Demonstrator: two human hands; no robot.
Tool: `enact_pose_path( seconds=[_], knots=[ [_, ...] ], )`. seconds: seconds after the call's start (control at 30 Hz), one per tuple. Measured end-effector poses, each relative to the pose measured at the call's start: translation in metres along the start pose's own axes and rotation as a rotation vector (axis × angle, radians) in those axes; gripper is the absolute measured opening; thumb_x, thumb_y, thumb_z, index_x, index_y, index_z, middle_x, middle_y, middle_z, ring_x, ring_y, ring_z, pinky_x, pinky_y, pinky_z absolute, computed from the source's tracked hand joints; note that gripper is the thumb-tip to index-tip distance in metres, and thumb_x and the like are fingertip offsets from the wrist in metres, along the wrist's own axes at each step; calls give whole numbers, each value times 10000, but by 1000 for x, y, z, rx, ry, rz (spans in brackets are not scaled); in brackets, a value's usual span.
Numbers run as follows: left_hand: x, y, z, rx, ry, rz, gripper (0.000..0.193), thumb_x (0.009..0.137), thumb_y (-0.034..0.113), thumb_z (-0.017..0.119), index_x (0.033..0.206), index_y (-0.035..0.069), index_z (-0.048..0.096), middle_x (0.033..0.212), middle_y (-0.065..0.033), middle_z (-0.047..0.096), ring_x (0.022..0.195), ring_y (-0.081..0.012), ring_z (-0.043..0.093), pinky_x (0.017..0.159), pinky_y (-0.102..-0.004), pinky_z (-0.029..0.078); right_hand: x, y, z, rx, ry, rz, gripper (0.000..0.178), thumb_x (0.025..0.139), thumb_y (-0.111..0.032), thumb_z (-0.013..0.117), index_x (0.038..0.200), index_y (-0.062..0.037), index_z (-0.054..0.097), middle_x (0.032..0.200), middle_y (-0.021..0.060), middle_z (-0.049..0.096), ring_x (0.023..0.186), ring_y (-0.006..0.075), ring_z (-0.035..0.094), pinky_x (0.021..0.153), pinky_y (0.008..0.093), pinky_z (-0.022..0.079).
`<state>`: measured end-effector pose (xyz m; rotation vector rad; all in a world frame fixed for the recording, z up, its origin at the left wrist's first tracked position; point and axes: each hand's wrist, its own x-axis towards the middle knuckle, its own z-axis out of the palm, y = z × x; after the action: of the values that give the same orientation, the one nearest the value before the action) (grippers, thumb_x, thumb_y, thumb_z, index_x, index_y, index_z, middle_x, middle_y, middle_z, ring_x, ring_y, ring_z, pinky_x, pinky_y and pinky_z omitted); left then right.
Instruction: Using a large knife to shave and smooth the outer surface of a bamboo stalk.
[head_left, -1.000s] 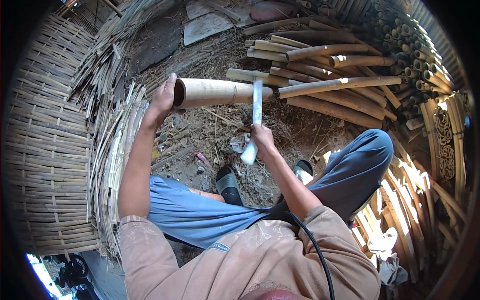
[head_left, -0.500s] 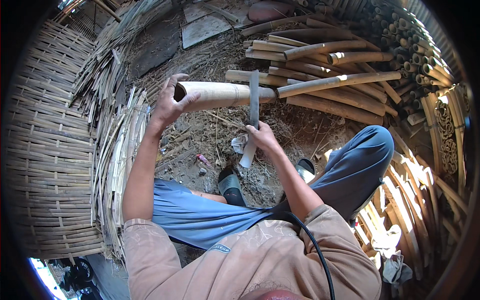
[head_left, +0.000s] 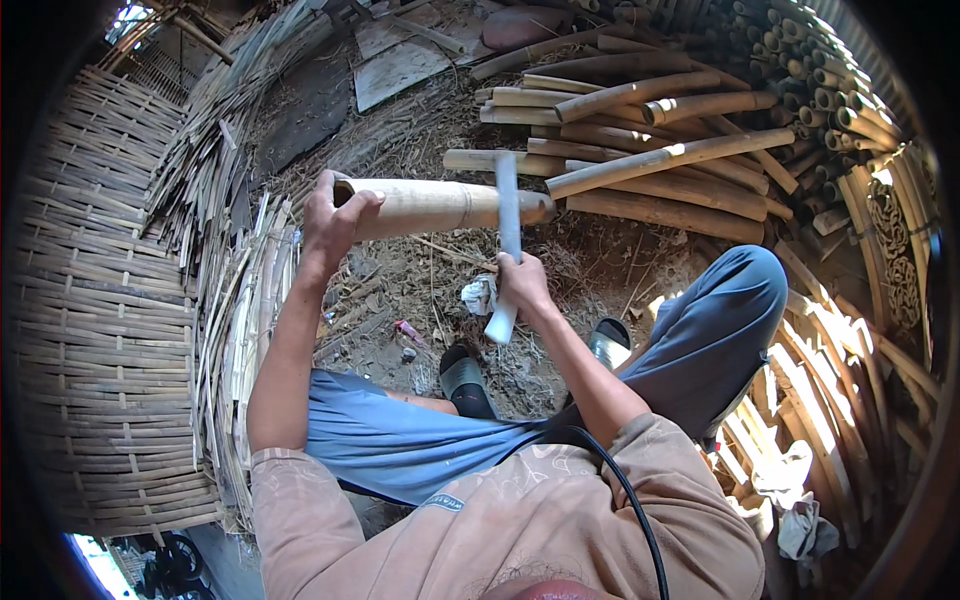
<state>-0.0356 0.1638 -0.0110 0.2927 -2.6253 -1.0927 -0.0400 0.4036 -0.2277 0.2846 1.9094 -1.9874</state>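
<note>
A thick bamboo pole section (head_left: 415,207) lies sideways in front of me, its hollow end at the left. My left hand (head_left: 333,222) is wrapped round that hollow end, thumb over the top. In my right hand (head_left: 524,282) is a long machete-like blade (head_left: 508,200), gripped by its pale handle end. The blade crosses the bamboo near its darker right end; whether it touches or passes just over the surface I cannot tell.
Woven bamboo panels (head_left: 110,300) and thin split strips (head_left: 262,320) stand at the left. Bamboo poles (head_left: 660,205) are piled ahead to the right, with more bundled tubes (head_left: 800,60) behind. Shavings litter the ground, beside a crumpled white wrapper (head_left: 480,294) and my sandalled feet (head_left: 466,380).
The bamboo's left end has turned and dipped slightly. My right hand and the blade have shifted a little to the right and lower. Both grips stay the same.
</note>
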Motion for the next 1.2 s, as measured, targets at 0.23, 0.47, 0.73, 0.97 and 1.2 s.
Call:
enact_pose_path(
  seconds=[0.23,0.47,0.73,0.97,1.2],
  knots=[
    [7,1,6,70,-61,127,475,809,427,694,1003,9,577,847,-94,630,820,-184,590,757,-352,480,-1,-16,-3,-51,-171,-220,281,1007,-278,611,961,-3,639,709,60,642,644,157,626,597,369,508],
    [16,-26,8,136,18,329,521,878,499,667,990,-3,586,806,-180,661,749,-295,646,721,-417,503,-6,-19,-3,39,-106,21,293,1008,-251,572,980,30,650,726,51,629,645,163,630,602,369,524],
    [8,-29,3,115,-10,293,527,879,508,643,1006,0,588,846,-173,668,822,-254,647,773,-414,503,-15,-40,-4,-20,-161,5,245,1031,-261,555,979,-26,599,737,5,562,589,123,566,531,324,498],
    [9,-26,4,212,33,377,553,864,541,635,1007,9,592,829,-184,672,808,-282,661,764,-424,511,-30,-48,6,42,-304,-40,242,1021,-243,560,1026,-8,620,713,23,574,617,138,610,548,343,523],
    [4,-31,4,114,-29,340,519,871,497,660,1043,14,585,806,-131,668,779,-250,654,733,-408,512,-7,-33,-9,35,-165,46,241,1024,-239,552,997,-11,627,725,12,590,611,127,590,543,335,505]
  ],
)
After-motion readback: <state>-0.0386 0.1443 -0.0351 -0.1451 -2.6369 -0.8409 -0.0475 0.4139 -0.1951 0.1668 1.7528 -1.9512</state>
